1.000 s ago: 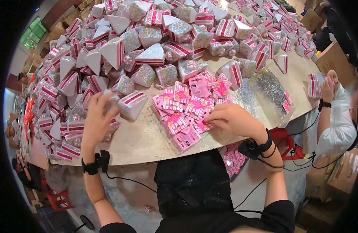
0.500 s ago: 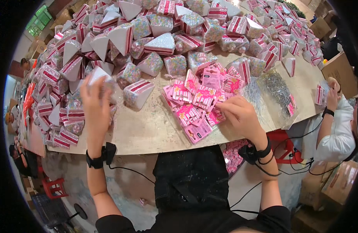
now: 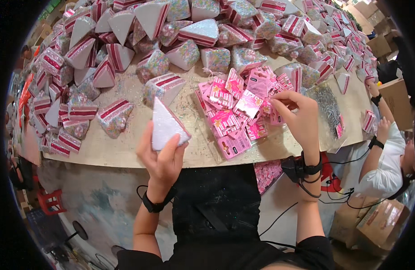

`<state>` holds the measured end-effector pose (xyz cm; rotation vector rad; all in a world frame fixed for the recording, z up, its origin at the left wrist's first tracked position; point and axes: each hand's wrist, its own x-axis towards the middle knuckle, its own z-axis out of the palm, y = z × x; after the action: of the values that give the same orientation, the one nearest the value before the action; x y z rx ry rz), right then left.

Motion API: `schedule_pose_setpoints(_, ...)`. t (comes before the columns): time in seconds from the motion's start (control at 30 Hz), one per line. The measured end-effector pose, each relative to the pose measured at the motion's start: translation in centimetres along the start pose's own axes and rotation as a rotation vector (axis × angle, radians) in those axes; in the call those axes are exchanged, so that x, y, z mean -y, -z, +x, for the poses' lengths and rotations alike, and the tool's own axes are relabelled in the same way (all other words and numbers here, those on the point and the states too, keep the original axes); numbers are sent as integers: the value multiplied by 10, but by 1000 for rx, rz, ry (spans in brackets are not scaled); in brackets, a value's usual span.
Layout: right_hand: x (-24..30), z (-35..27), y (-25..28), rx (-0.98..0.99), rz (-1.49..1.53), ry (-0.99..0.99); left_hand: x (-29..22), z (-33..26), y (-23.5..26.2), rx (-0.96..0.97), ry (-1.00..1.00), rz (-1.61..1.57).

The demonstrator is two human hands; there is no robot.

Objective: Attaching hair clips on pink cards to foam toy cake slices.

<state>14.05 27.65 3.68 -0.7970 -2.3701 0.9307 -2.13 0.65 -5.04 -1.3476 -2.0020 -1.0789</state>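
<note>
White, glittery and triangular, a cake-slice wedge (image 3: pixel 166 128) is resting in our left hand (image 3: pixel 162 164), thumb and fingers holding its lower end. Our right hand (image 3: pixel 301 118) is hovering half-curled over pink-and-white striped cards (image 3: pixel 249 105), any pinch being unclear; gripping lightly is probably keeping the wedge unmarked.

Narrow gap btwn held wedge (image 3: pixel 166 128) & pink cards (image 3: pixel 234 144); slice pile (image 3: pixel 198 33) blocks far side.

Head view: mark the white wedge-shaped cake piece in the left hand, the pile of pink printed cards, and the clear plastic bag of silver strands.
Cake piece (image 3: pixel 165 128): head view, its white triangular face.
Card pile (image 3: pixel 246 107): head view, cards near its middle.
Bag (image 3: pixel 328 104): head view, its filled part.
</note>
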Motion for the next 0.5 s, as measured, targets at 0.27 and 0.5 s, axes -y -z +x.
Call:
schedule_pose_setpoints(0.27,-4,31,-27,-138,-306,166,0,1,-8,-91,55,-50)
schedule_pose_setpoints(0.5,-11,46,-44,-157,-49,362,-1,0,-6,-37,51,-86)
